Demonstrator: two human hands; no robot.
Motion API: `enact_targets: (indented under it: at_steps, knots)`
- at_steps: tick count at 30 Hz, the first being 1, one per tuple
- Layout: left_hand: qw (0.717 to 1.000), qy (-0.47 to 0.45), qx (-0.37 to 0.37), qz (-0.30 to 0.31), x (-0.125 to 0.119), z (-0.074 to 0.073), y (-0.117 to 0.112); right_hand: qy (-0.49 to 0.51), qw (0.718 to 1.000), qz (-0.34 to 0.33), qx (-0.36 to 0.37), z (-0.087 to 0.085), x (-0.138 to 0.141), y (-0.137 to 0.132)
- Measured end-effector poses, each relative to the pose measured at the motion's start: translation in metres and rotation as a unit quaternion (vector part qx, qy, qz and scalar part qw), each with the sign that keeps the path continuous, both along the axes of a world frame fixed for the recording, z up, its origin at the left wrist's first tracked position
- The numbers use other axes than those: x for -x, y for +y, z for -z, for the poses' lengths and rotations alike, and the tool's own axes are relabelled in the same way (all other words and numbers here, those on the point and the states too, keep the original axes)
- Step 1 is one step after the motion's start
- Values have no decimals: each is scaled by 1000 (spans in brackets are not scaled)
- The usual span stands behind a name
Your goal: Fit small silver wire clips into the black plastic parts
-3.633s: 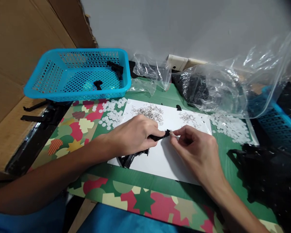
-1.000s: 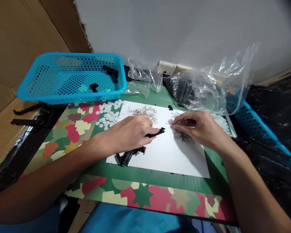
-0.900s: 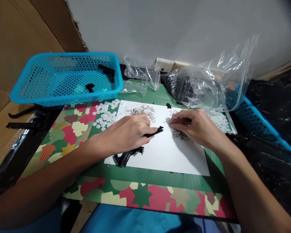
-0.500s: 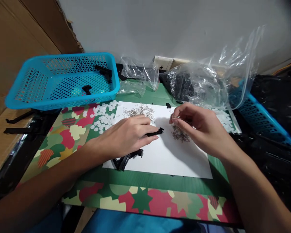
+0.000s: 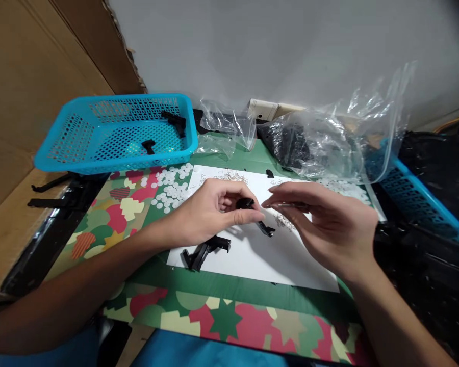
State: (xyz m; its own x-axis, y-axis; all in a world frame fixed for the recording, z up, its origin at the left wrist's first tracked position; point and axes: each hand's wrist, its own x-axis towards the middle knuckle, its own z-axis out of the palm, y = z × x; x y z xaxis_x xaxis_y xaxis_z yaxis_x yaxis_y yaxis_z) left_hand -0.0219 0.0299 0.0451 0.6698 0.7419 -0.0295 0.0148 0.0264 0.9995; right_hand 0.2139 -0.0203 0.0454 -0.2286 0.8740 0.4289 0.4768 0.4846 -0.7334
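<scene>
My left hand (image 5: 210, 211) is raised a little above the white sheet (image 5: 260, 255) and pinches a small black plastic part (image 5: 252, 214) between thumb and fingers. My right hand (image 5: 325, 224) is beside it, fingertips pinched on a thin metal spring (image 5: 281, 205) that points at the part. Small piles of metal springs (image 5: 233, 177) lie on the sheet behind my hands. More black plastic parts (image 5: 204, 248) lie on the sheet's near left corner.
A blue basket (image 5: 80, 142) with two black parts stands at the back left. White discs (image 5: 170, 183) are scattered beside the sheet. Clear plastic bags (image 5: 340, 137) with black parts lie at the back; another blue basket (image 5: 416, 199) and black pieces are at the right.
My left hand lifted the black part off the sheet and turned it. My right hand left the spring pile with a spring pinched and came toward the part.
</scene>
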Motion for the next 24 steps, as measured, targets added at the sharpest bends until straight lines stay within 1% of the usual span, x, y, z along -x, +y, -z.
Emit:
enact_targets:
  at_steps: [3,6,8,11,14,17,21,24]
  knots:
    - [999,-24,46,10,-1,2,-2,-57,997,2,-58,1,5,-4]
    - [994,-54,89,26,-2,5,-4,-128,982,5,-141,0,11,-5]
    - [994,-65,80,25,-3,6,-5,-147,974,0,-175,-1,14,-5]
    - [998,-46,47,20,-2,5,-5,-134,974,-15,-183,-2,16,-4]
    - [1000,-2,7,22,0,1,-6,-106,981,-14,-161,-1,17,-5]
    - [999,19,-37,14,1,-2,-9,-73,991,-1,-117,-1,18,-7]
    - [996,35,-77,0,2,-3,-10,-2,1000,10,-15,-2,21,-7]
    - [996,38,-76,2,2,-2,-9,62,997,9,55,-3,24,-6]
